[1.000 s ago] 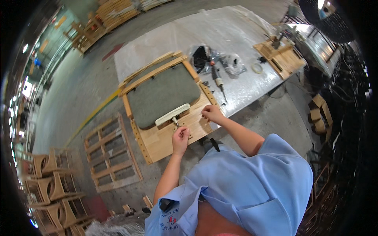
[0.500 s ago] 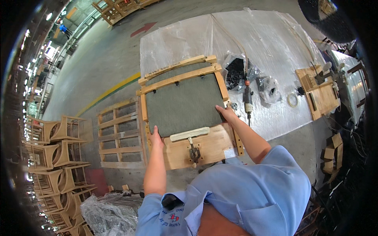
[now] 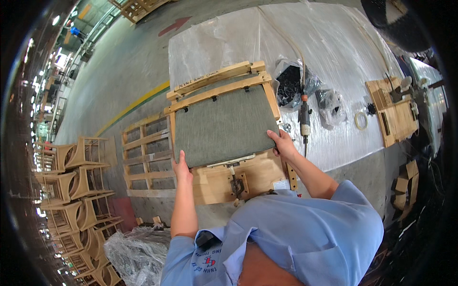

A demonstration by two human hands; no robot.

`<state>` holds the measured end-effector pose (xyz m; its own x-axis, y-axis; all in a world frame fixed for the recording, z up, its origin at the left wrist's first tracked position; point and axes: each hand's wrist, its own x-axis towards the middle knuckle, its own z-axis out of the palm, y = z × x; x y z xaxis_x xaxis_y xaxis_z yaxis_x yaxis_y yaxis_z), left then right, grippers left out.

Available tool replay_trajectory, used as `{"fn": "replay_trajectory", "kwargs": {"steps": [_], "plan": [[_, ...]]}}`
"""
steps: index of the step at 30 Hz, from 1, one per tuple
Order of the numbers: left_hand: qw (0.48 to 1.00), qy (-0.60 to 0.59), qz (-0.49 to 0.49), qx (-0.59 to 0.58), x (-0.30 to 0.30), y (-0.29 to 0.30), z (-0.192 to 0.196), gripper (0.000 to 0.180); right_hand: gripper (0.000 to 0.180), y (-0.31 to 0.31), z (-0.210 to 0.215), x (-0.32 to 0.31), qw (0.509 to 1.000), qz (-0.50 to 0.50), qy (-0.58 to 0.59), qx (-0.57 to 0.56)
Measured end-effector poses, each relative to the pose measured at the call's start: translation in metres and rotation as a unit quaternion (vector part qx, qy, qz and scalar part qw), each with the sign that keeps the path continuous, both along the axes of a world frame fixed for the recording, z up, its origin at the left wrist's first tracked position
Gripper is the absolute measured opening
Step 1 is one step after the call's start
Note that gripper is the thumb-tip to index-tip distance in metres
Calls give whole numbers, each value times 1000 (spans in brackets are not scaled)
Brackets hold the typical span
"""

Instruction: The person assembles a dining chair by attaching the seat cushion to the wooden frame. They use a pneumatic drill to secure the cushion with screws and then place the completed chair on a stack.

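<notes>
My left hand (image 3: 182, 168) and right hand (image 3: 282, 144) now clench the grey cushion's (image 3: 222, 125) near corners, having left the wooden frame (image 3: 248, 177); clear bags (image 3: 329, 106) lie on the worktop (image 3: 334, 43).

You are standing at the near edge of the counter (image 3: 334, 43), with the cushion (image 3: 222, 124) lying on the wooden frame (image 3: 248, 174) right in front of you. Your left hand (image 3: 182, 169) is sitting at the cushion's near left corner, your right hand (image 3: 282, 143) at its near right corner. Right of the frame, the power tool (image 3: 304, 117) is lying on the counter, with the bag of parts (image 3: 289, 83) behind it. Left of the counter, a pallet (image 3: 145, 152) is lying on the floor.
</notes>
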<state>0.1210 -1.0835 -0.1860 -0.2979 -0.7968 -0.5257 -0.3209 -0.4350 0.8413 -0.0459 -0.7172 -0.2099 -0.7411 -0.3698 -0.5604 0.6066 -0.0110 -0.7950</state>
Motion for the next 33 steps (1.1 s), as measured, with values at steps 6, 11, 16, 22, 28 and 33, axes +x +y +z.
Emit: {"fn": "replay_trajectory", "kwargs": {"steps": [6,11,16,22,28,33], "plan": [[1000,7,-17,4,84,28,6,84,44,39,33,89,997,42,-46,40],[990,-124,-66,8,144,37,46,75,46,75,55,84,909,299,43,286],[884,-192,-238,-354,110,-15,13,56,25,18,-2,-30,781,137,516,324],[810,-213,-351,-419,2,-31,11,50,10,-58,-24,-76,716,240,576,312],[787,-346,-325,-395,-55,-12,3,45,9,-47,-39,-84,762,229,565,218],[769,-383,-296,-417,-63,-17,-17,26,18,-72,-22,-65,732,259,570,270]]}}
